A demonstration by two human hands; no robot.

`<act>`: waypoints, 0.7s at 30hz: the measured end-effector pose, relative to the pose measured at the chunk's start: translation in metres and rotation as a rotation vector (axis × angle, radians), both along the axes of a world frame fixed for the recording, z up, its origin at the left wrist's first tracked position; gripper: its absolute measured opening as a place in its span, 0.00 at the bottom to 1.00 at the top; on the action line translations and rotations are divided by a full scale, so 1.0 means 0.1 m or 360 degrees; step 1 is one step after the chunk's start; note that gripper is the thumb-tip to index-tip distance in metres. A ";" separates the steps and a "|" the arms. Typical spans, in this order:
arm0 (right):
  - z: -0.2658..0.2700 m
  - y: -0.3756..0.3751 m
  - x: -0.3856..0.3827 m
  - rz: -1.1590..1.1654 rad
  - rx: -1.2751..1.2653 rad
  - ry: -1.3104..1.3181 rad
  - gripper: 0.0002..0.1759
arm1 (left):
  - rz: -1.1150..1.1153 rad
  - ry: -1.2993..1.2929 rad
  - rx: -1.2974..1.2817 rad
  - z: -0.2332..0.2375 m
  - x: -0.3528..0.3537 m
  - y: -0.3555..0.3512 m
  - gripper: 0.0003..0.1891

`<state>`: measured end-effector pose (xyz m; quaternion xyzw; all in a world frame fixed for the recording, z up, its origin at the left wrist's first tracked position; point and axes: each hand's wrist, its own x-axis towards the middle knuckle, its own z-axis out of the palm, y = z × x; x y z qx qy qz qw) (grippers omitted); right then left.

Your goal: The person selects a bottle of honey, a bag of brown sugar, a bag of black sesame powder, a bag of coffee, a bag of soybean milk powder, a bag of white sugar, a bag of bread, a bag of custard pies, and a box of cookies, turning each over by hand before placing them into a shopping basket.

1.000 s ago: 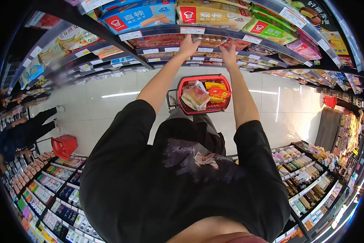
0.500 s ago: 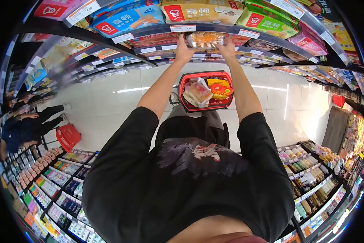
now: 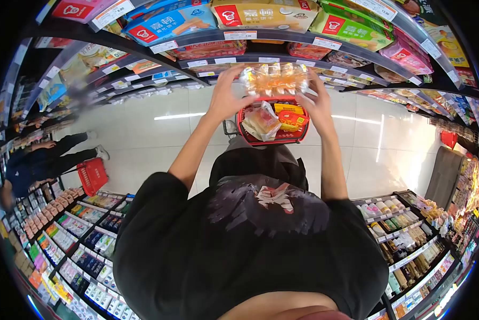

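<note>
Between my two hands is a clear, shiny package with orange-brown contents (image 3: 276,79), held level in front of the shelves. My left hand (image 3: 228,95) grips its left end, and my right hand (image 3: 315,95) has hold of the right end. Just below the package stands a red shopping basket (image 3: 261,143). Inside it lie a clear bag of bread-like food (image 3: 261,120) and a yellow and red packet (image 3: 291,119). The package hides the basket's far rim in part.
Overhead, a shelf edge (image 3: 282,37) carries blue, tan and green biscuit packs (image 3: 263,15). A person in dark clothes (image 3: 31,165) is at the left with a red basket (image 3: 92,176). Low display racks (image 3: 404,234) stand behind me on both sides.
The package has come off the shelf towards me in both hands and now hangs over the basket's far side. A gap shows on the shelf. At the left, the person's legs have shifted.
</note>
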<state>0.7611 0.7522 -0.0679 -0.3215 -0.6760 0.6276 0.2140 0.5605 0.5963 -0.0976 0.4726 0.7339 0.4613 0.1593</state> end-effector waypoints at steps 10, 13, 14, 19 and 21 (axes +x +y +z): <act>0.75 -0.56 0.37 0.0057 -0.0482 0.0786 0.43 | 0.0071 -0.1519 0.0287 1.16 0.67 -0.30 0.21; 0.98 -0.54 0.47 -0.0262 -0.1345 0.0731 0.36 | -0.0175 -0.1415 0.0315 1.35 0.70 -0.36 0.24; 1.04 -0.52 0.46 -0.0324 -0.1512 0.0793 0.28 | -0.0163 -0.1526 0.0384 1.42 0.75 -0.37 0.25; 1.11 -0.40 0.45 -0.0171 -0.1609 0.0937 0.22 | -0.0200 -0.1690 0.0442 1.50 0.95 -0.49 0.32; 1.06 -0.37 0.45 -0.0114 -0.1541 0.0958 0.23 | -0.0137 -0.1720 0.0385 1.54 0.98 -0.57 0.34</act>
